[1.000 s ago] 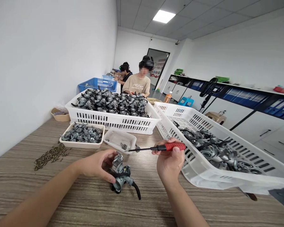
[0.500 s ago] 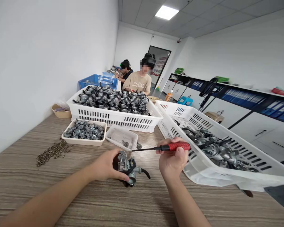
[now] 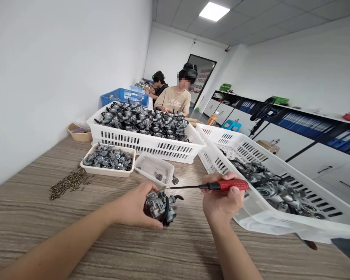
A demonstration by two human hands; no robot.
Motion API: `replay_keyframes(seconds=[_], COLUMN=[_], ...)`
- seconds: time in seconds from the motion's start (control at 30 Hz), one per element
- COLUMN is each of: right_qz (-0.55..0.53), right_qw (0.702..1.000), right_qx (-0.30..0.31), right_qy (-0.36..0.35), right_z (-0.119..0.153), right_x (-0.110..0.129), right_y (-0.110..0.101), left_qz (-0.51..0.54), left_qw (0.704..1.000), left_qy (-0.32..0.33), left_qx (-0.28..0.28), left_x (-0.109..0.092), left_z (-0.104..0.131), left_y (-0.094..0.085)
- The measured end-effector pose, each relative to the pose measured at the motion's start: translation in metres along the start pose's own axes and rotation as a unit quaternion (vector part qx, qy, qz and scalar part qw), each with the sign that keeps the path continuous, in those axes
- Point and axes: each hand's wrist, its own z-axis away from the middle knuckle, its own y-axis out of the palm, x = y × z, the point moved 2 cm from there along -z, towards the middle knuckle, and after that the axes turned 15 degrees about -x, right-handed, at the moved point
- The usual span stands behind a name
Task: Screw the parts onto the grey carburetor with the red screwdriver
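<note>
My left hand (image 3: 134,206) grips a grey metal carburetor (image 3: 159,206) from its left side, thumb along the near edge and fingers over the back. The carburetor rests on the wooden table, with a short black hose pointing right. In my right hand (image 3: 223,200) is a screwdriver (image 3: 230,185) with a red and black handle. Its thin shaft points left, and the tip is just above the carburetor's far side; whether it touches anything I cannot tell. A small metal part (image 3: 175,179) lies beside the shallow white tray (image 3: 154,160).
Brass screws (image 3: 68,183) lie loose at the left, near a cream tray (image 3: 107,171) of small metal parts. Behind stands a white crate (image 3: 146,144) full of carburetors. Another white crate (image 3: 268,155) with carburetors borders my right hand. Two co-workers (image 3: 175,99) sit farther back.
The carburetor has been turned in my left hand, so its hose now points up and right instead of down. My right hand and the screwdriver have shifted slightly right in the view.
</note>
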Motion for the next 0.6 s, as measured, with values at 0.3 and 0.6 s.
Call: replay_keyframes(seconds=[0.3, 0.6], right_qz=[-0.006, -0.018], right_qw=[1.0, 0.999], right_qx=[0.021, 0.036], right_qy=[0.016, 0.026], right_z=[0.008, 0.008], right_x=[0.006, 0.008], right_y=[0.004, 0.001], left_qz=[0.021, 0.025], left_qw=[0.995, 0.993], left_qy=[0.082, 0.113], left_qx=[0.06, 0.028], left_x=[0.009, 0.012], left_z=[-0.009, -0.013], left_y=[-0.013, -0.004])
